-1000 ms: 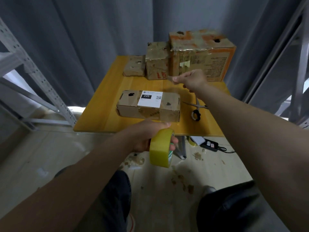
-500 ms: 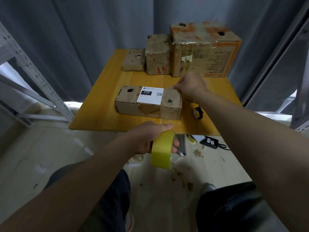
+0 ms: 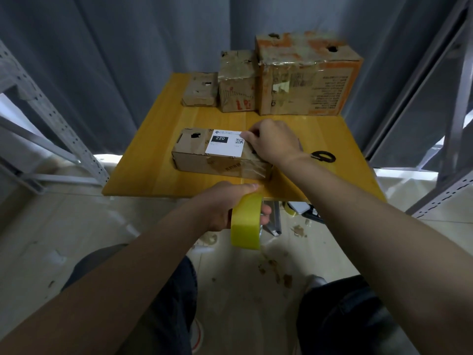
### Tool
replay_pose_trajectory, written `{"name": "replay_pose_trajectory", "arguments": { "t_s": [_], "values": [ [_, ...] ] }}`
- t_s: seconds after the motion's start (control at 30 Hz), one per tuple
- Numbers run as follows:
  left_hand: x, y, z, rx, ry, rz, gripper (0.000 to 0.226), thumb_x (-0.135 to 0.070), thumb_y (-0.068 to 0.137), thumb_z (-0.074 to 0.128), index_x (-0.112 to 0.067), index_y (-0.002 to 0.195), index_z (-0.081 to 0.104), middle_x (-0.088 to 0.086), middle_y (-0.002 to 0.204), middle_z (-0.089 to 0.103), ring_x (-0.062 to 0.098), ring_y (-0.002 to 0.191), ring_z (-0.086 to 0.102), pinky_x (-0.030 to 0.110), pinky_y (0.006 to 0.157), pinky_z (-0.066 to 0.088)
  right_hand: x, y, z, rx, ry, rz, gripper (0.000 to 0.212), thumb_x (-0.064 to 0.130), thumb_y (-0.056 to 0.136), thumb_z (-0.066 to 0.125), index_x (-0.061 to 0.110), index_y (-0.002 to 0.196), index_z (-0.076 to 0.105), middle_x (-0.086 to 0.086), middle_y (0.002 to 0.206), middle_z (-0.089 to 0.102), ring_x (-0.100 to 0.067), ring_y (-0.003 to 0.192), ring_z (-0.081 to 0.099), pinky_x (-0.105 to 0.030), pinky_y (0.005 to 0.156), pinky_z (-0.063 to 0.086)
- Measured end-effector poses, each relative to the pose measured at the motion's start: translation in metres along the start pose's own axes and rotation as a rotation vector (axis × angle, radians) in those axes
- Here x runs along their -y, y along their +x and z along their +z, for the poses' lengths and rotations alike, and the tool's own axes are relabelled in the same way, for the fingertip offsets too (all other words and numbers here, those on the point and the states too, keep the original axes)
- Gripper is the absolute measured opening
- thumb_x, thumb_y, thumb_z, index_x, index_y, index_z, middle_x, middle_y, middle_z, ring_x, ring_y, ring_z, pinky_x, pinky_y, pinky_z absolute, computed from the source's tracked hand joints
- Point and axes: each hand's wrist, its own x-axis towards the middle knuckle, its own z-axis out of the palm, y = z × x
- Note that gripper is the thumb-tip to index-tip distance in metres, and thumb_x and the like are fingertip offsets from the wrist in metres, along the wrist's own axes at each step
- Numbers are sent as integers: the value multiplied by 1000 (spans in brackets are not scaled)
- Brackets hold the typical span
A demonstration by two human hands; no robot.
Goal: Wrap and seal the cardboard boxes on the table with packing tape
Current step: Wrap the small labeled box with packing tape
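A long flat cardboard box point(image 3: 194, 152) with a white label point(image 3: 225, 146) lies near the front of the yellow table point(image 3: 151, 162). My right hand point(image 3: 273, 142) rests on the box's right half, its fingertips pinching the free end of the tape down beside the label. A clear strip of tape point(image 3: 252, 172) runs down the box's front face to the yellow tape roll point(image 3: 245, 226). My left hand point(image 3: 225, 203) grips that roll just below the table's front edge.
Three worn boxes stand along the table's back: small point(image 3: 201, 89), medium point(image 3: 236, 83), large point(image 3: 307, 75). Black-handled scissors point(image 3: 323, 157) lie right of my wrist. Metal shelving stands on the left point(image 3: 51, 119) and right point(image 3: 455, 124). Scraps and a power strip point(image 3: 313, 213) lie on the floor.
My right hand came down from above the back boxes onto the box top, bringing the tape end with it, and slid left toward the label. The roll in my left hand stayed below the table edge.
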Motion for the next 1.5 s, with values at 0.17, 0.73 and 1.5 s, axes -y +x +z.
{"name": "replay_pose_trajectory", "arguments": {
  "t_s": [0.17,0.73,1.5],
  "values": [
    [3,-2,-2,15,38,-13,30,-31,107,56,-4,120,57,20,95,79,31,77,78,42,70,65,-2,6,3,58,34,106,52,65,101,48,21,103,75,-8,106,73,-30,111,62,-49,90,53],
    [7,-12,18,-26,-10,21,34,-28,111,46,1,120,62,11,73,76,21,57,73,30,52,60,-3,-85,-41,578,280,420,69,70,98,47,9,80,72,-7,68,76,-17,45,68,-20,41,48],
    [-65,0,-57,-377,1740,472,121,-48,63,95,-42,158,20,-7,173,12,26,160,-3,68,123,4,15,-150,8,670,974,623,31,43,97,70,13,102,61,-6,66,74,-24,61,74,-39,56,64]
  ]
}}
